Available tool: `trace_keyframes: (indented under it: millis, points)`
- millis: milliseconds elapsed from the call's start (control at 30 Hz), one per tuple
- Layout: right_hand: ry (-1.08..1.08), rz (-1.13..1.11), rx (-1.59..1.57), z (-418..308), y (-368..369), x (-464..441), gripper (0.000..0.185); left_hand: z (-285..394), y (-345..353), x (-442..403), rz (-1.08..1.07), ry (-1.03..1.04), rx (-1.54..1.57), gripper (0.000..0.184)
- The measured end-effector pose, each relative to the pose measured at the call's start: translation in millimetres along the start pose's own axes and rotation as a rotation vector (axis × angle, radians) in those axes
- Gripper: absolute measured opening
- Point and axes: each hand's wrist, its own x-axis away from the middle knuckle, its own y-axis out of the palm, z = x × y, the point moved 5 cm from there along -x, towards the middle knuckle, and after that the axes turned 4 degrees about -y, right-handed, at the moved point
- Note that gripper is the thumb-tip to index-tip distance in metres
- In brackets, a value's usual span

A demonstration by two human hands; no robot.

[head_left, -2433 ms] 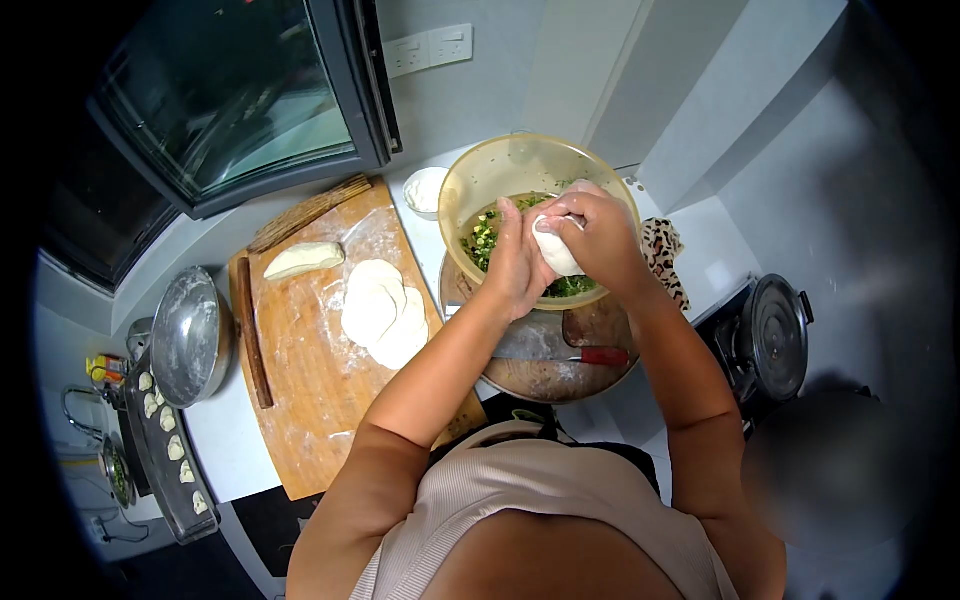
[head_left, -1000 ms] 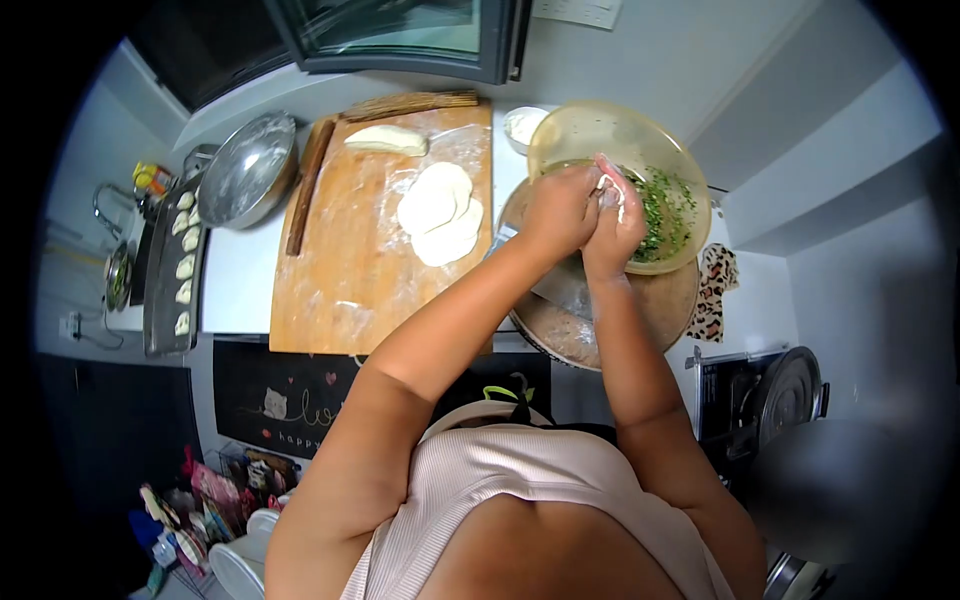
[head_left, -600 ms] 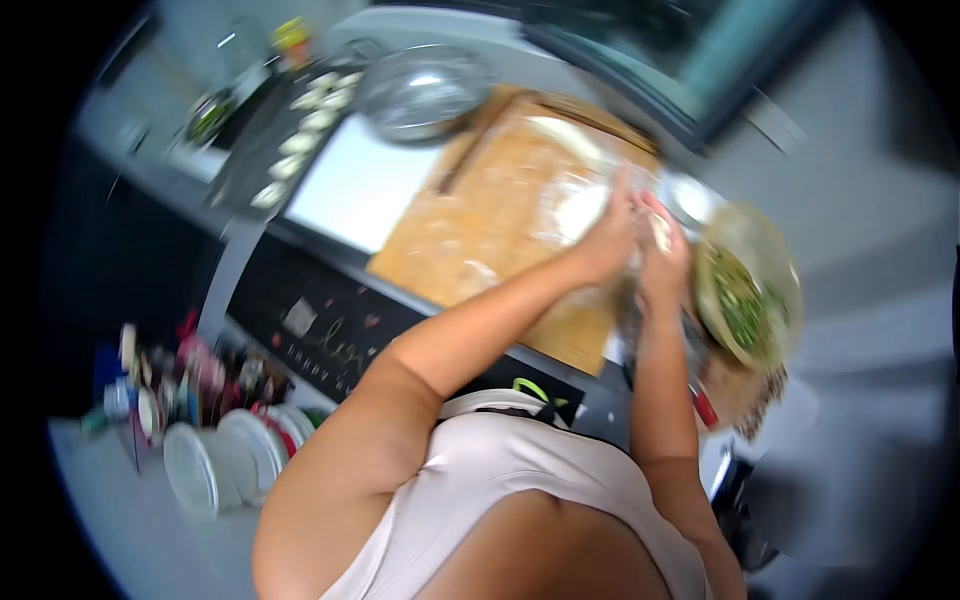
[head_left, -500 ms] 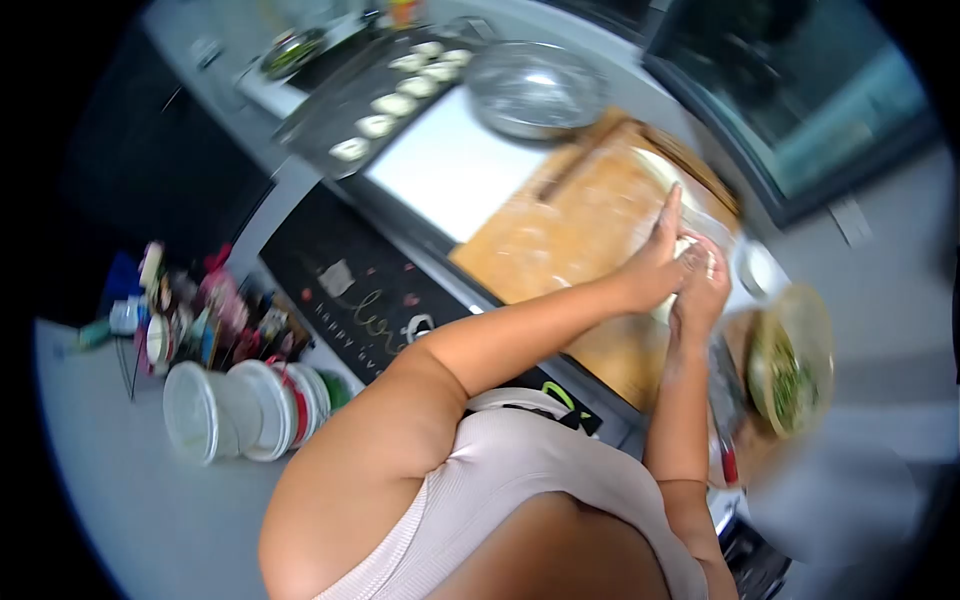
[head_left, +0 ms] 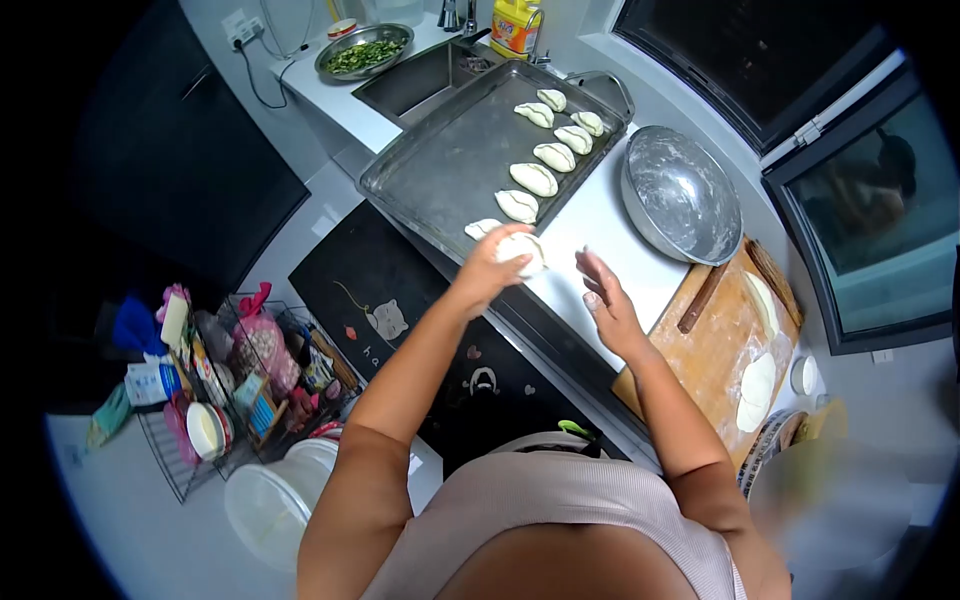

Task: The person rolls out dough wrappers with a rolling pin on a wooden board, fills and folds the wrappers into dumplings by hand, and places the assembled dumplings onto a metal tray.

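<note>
left hand [head_left: 490, 268] is pinching dumpling [head_left: 524, 252], long axis unclear | dumpling is hanging by tray's [head_left: 430, 165] near edge, tray lying ahead, left hand being nearer | right hand [head_left: 614, 308] is hovering apart, spreading fingers, holding nothing

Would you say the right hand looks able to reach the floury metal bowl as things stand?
Probably yes: the right hand seems to hold nothing, and just countertop shows between it and the bowl, which looks fairly near.
</note>
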Motion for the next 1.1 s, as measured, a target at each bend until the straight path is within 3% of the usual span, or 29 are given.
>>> trace_keyframes:
  millis: [133, 200, 333, 433, 700, 833, 900, 1100]
  points:
    - [0.368, -0.129, 0.190, 41, -15, 12, 0.031, 28, -82, -36, 0.155, 0.226, -0.142, 0.039]
    - [0.426, -0.125, 0.165, 45, -19, 18, 0.027, 37, -118, -52, 0.237, 0.348, -0.255, 0.039]
    - [0.366, -0.220, 0.308, 41, -26, 26, 0.027, 57, -153, -63, 0.419, 0.327, -0.435, 0.035]
    - [0.349, -0.149, 0.312, 39, -28, 32, 0.027, 65, -163, -77, 0.422, 0.245, -0.401, 0.034]
    - [0.486, -0.129, 0.296, 59, -2, 26, 0.023, 77, -157, -217, 0.250, 0.163, -0.533, 0.031]
    - [0.591, 0.159, 0.252, 73, -1, 5, 0.026, 73, -140, -310, 0.158, 0.141, -0.577, 0.031]
    - [0.632, 0.162, 0.284, 72, 3, -3, 0.025, 70, -129, -342, 0.132, 0.125, -0.621, 0.031]
    - [0.695, 0.239, 0.345, 70, 12, -6, 0.025, 49, -110, -412, -0.161, 0.198, -0.447, 0.031]
